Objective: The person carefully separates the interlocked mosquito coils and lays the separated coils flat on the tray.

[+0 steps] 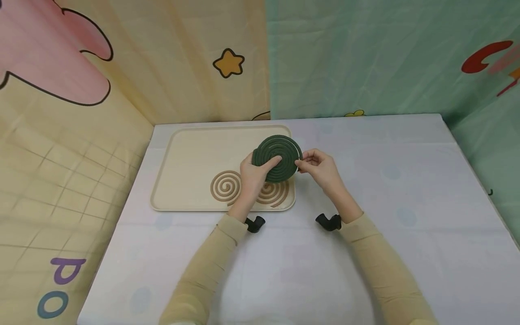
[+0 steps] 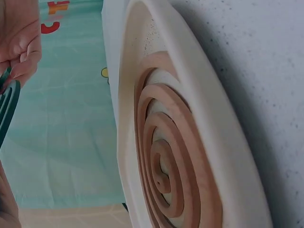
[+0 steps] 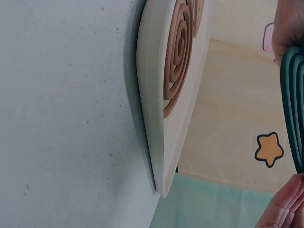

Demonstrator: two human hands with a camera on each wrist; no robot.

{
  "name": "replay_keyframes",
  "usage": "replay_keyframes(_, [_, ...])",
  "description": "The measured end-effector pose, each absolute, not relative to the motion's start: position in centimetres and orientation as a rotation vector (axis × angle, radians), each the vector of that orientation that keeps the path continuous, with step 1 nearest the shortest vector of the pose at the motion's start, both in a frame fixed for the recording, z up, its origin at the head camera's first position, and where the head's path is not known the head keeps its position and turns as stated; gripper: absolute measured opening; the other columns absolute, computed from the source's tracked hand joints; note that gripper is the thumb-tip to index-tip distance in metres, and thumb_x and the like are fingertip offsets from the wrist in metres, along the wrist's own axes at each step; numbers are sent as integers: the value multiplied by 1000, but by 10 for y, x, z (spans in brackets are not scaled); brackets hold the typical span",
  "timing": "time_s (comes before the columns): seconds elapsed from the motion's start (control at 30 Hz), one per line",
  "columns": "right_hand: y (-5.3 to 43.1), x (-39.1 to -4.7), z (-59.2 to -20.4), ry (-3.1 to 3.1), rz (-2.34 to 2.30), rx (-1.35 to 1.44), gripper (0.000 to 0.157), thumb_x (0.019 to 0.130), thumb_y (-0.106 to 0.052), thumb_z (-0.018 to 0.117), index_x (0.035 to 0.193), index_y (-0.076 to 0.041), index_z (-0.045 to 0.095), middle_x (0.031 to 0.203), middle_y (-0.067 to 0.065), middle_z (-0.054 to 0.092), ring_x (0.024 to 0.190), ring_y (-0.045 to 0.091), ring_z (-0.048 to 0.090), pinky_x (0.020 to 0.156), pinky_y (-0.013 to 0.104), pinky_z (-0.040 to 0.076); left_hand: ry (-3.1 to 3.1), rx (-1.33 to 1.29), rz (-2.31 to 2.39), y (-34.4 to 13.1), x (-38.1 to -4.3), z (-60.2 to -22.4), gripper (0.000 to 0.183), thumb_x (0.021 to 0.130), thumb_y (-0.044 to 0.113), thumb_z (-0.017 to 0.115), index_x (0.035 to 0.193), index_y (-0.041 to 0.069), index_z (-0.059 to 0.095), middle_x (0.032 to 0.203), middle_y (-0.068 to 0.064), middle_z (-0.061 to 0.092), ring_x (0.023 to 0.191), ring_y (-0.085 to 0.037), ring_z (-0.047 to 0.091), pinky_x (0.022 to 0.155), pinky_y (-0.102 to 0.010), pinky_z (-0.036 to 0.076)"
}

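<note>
Two tan sleeves (image 1: 203, 266) lie nearest, over a pale white tabletop (image 1: 406, 180), each with a small black fitting at its wrist. Beyond them, the left hand (image 1: 253, 177) holds a flat, dark green spiral coil (image 1: 286, 155), closed on its left side with the thumb across the upper face; its other fingers are mostly hidden. The right hand (image 1: 322, 169) pinches the coil's right edge between thumb and fingertips. That coil is raised above the right end of a cream, round-cornered rectangular tray (image 1: 195, 153), where two flat brown spiral coils (image 1: 225, 186) lie side by side along the near rim, partly covered. Behind stand yellow and green printed curtains (image 1: 345, 58).
</note>
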State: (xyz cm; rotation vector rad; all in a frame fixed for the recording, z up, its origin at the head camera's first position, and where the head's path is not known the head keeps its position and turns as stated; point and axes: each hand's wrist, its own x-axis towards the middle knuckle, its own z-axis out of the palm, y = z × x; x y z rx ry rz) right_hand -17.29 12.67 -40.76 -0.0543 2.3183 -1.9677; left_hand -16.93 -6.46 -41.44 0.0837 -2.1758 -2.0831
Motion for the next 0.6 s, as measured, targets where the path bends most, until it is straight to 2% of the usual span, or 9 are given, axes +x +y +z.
replay_keyframes(0.13, [128,-176,-405,2456,-1868,-69,23,89,-17,72,104,-1,62,83,-4,60,72,6,60,72,26,53,-2340,45,-1978,-66,-169,-414,44,78,30,85,112,7,71,112,-10,73,106,-23,68,93,-35,55])
replay_keyframes(0.3, [130,-179,-404,2553,-1766,-101,27,89,-20,74,106,-1,65,89,0,61,78,7,58,68,20,48,-2535,-36,-1856,-67,-169,-411,47,78,33,84,115,7,70,115,-10,72,109,-25,67,95,-38,54])
replay_keyframes(0.47, [131,-178,-403,2449,-1815,-112,29,90,-20,73,108,1,65,85,-3,63,74,4,63,74,25,57,-2530,-59,-1939,-71,-170,-410,45,79,27,84,116,6,70,117,-11,71,109,-26,67,95,-38,54])
replay_keyframes(0.6, [126,-175,-405,2287,-1968,-43,25,91,-16,72,106,3,64,83,-5,63,75,4,64,75,26,59,-2395,6,-2148,-74,-169,-413,47,82,24,81,124,8,66,122,-11,69,114,-25,65,97,-35,53])
